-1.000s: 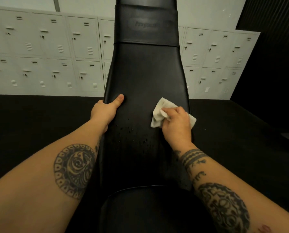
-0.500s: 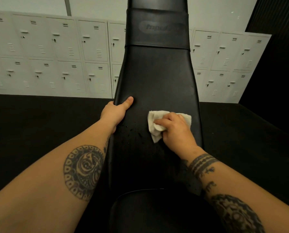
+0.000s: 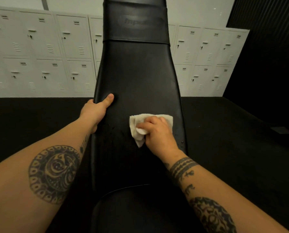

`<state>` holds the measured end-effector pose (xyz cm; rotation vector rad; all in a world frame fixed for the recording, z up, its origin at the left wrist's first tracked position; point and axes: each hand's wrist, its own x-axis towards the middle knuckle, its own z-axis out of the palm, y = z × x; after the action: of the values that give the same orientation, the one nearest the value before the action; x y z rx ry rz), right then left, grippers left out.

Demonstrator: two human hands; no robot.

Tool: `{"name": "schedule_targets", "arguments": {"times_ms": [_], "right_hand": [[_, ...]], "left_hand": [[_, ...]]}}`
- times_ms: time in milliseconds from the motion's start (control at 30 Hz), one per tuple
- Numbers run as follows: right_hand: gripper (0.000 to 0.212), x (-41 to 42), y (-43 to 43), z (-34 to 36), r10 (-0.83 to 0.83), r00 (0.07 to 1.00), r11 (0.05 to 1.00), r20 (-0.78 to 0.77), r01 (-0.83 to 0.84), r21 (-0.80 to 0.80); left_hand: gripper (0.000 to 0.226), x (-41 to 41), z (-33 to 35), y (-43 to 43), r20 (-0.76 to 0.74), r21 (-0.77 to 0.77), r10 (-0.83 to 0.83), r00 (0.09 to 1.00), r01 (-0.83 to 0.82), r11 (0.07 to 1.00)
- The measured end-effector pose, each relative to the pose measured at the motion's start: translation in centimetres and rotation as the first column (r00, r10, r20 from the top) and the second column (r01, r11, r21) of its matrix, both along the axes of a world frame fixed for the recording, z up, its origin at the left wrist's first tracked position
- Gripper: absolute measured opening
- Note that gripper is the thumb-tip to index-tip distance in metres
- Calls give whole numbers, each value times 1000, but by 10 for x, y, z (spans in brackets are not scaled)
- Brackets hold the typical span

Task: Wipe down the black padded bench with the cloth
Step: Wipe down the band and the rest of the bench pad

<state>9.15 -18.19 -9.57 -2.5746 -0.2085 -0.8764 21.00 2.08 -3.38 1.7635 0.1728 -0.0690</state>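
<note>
1. Black padded bench (image 3: 137,78): runs lengthwise away from the camera, tapering toward a stitched headrest panel. Small droplets show on the pad between the two hands.
2. Left hand (image 3: 95,111): clamped on the bench's left edge, thumb lying flat on top of the pad, remaining fingers wrapped over the side (out of sight below the edge).
3. Right hand (image 3: 157,132): fingers curled, gripping the cloth (image 3: 137,130) and pressing it onto the pad, right of centre.
4. Cloth: white, bunched, spreading out past the knuckles, one corner trailing toward the camera.
5. Surroundings: pale lockers (image 3: 44,52) behind the bench; dark floor (image 3: 232,140).
</note>
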Motion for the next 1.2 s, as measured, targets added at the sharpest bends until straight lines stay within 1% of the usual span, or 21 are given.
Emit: {"name": "schedule_targets", "arguments": {"times_ms": [67, 167, 200, 233, 300, 367, 433, 467, 533, 600, 633, 667, 733, 767, 800, 833, 933, 1033, 1133, 1200], "right_hand": [[31, -5, -28, 0, -105, 994, 992, 21, 104, 68], [32, 0, -52, 16, -268, 963, 948, 6, 263, 182], [33, 3, -52, 22, -317, 948, 923, -18, 313, 222], [34, 5, -50, 26, -347, 937, 910, -33, 345, 230], [33, -1, -46, 24, -307, 951, 939, -28, 308, 156], [33, -17, -48, 7, -190, 982, 981, 3, 190, 43], [28, -37, -52, -9, -137, 991, 991, 7, 137, 2], [28, -39, -55, -12, -139, 990, 990, 5, 139, -1], [29, -31, -53, -7, -183, 983, 982, 4, 183, 39], [31, -16, -44, 5, -275, 961, 951, -21, 275, 143], [32, -10, -40, 11, -293, 956, 938, -35, 294, 183], [33, -7, -37, 14, -286, 958, 939, -34, 287, 191], [33, -12, -35, 10, -211, 977, 970, -20, 212, 120], [32, -19, -37, 3, -165, 986, 984, -11, 165, 71], [32, -28, -40, -5, -140, 990, 989, -9, 140, 46], [31, -36, -43, -11, -136, 991, 989, -10, 137, 47], [28, -38, -52, -17, -204, 979, 975, 17, 201, 98], [29, -23, -58, -6, -276, 961, 950, 36, 267, 162], [33, -20, -61, 1, -274, 962, 940, 8, 266, 214], [35, -34, -61, -10, -267, 964, 943, 15, 258, 210]], "left_hand": [[125, -1, -1, 1, -3, -22, -8, 1000, 8, 1000], [120, -2, -3, 1, 19, -24, -4, 1000, 5, 1000], [124, -1, -4, 1, 18, -29, -5, 1000, 6, 1000], [127, -1, -5, 1, 22, -29, -3, 1000, 3, 1000], [121, 0, -5, 0, 29, -19, 16, 999, -15, 1000], [117, 0, -3, -1, 11, -9, 27, 1000, -27, 1000], [111, -3, -3, -4, 29, 36, 66, 997, -67, 997], [102, -7, -2, -7, 87, 96, 104, 991, -113, 989], [86, -14, -1, -17, 290, 294, 127, 949, -214, 932], [78, -22, 4, -28, 510, 471, 11, 860, -290, 833], [75, -25, 5, -34, 590, 541, -90, 802, -310, 781], [71, -28, 6, -41, 629, 614, -218, 746, -304, 729], [66, -33, 1, -55, 588, 759, -465, 662, -252, 600], [66, -35, -2, -62, 542, 813, -544, 640, -236, 532], [67, -38, -5, -69, 493, 851, -585, 644, -216, 478], [69, -40, -7, -72, 459, 870, -593, 661, -200, 451], [71, -45, -2, -78, 444, 869, -548, 709, -193, 455], [71, -53, 6, -87, 404, 878, -516, 755, -164, 449], [71, -57, 7, -94, 382, 879, -491, 783, -144, 454], [67, -60, 6, -100, 397, 867, -477, 784, -150, 476]]}}
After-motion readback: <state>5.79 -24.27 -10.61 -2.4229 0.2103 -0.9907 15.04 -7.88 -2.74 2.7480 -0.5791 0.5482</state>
